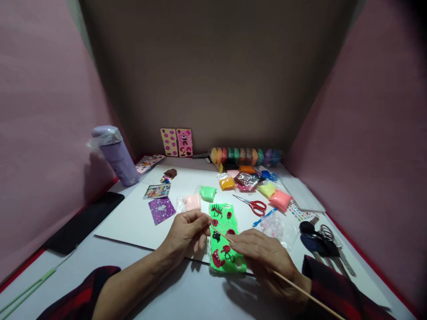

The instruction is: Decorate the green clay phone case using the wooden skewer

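A bright green phone case (pixel 237 266) with red and black raised shapes lies on the front edge of a white board. Over its lower right side, my right hand (pixel 267 258) is closed around a long thin wooden stick (pixel 293 286). The stick's tip reaches the fingertips of my left hand (pixel 191 229), at the case's left edge. My left thumb and index finger are pinched together there; whatever lies between them is too small to make out.
Red scissors (pixel 256 207), clay packets (pixel 280 200) and a blue tool (pixel 265 217) lie right of the case. Metal tools (pixel 328 244) are at the far right. A purple card (pixel 162 210), a purple bottle (pixel 116 155) and a black phone (pixel 85 222) are on the left.
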A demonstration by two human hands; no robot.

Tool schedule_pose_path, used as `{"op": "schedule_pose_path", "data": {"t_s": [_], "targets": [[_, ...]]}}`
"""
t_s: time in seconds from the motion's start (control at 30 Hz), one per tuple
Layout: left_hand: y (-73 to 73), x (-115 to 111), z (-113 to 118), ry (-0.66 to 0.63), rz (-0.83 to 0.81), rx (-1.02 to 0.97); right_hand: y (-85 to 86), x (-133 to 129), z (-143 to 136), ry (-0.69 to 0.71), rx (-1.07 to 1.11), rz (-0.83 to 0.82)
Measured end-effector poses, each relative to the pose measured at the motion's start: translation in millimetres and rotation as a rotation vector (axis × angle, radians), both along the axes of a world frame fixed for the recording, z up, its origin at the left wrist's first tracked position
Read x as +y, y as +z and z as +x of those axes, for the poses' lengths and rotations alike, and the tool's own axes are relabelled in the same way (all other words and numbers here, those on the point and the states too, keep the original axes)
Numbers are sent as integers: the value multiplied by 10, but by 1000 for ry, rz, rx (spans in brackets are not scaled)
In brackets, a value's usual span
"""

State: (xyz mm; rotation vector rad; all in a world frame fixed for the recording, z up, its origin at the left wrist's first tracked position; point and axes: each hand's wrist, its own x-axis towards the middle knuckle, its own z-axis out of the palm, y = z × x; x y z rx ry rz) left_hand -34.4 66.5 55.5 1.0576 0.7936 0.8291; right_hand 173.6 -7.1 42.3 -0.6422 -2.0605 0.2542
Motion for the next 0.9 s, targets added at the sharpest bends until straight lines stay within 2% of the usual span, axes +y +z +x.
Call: {"op": "schedule_pose_path", "data": {"t_s": [0.17,0.37,0.9], "targets": [[12,-17,10,-14,-6,-7,18,-13,-1,16,10,-11],[53,-38,-9,-54,-3,-26,75,-44,-11,-47,18,3],[45,-34,-25,-163,-43,-92,77,-70,-25,19,45,-54]]}}
